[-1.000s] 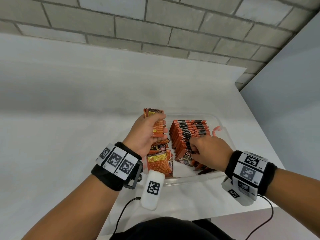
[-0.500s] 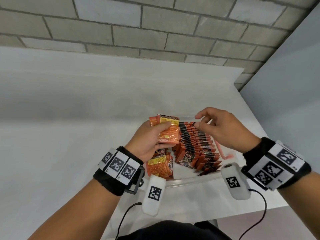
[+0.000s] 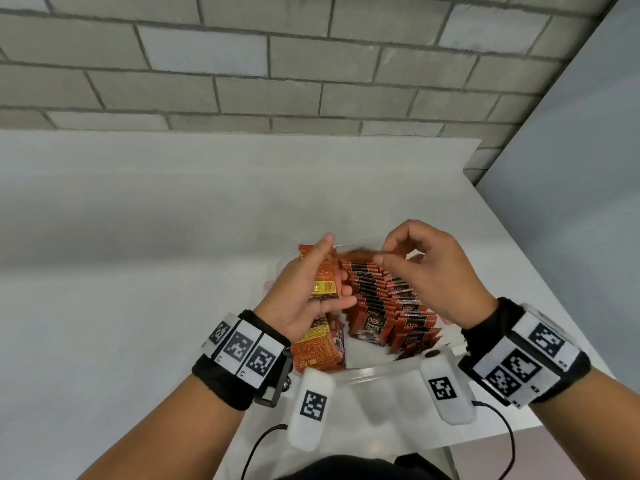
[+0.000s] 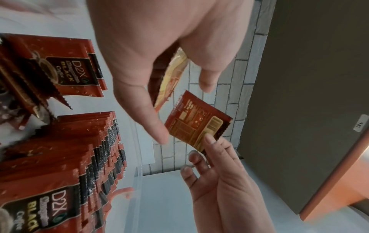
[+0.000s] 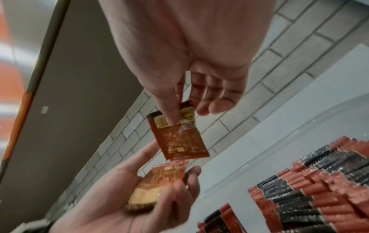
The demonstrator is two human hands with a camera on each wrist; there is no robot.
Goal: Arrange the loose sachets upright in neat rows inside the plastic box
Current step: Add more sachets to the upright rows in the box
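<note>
The right hand (image 5: 179,52) pinches one sachet (image 5: 179,138) by a short edge between thumb and forefinger — its long axis runs from the upper left of the right-wrist frame toward the lower right, printed back to the camera. In the head view that sachet is a blur at frame centre, so its tilt there is hard to judge. Just beside it, the left hand (image 3: 304,299) grips a stack (image 3: 320,278) of sachets on end, thumb along one side, fingertips curled round the other. Both hands are above the far end of the box (image 3: 381,370). Inside, rows (image 3: 384,306) stand leaning, overlapped like shingles, running from near rim to far. At lower left of the box lies a loose heap (image 3: 318,348).
</note>
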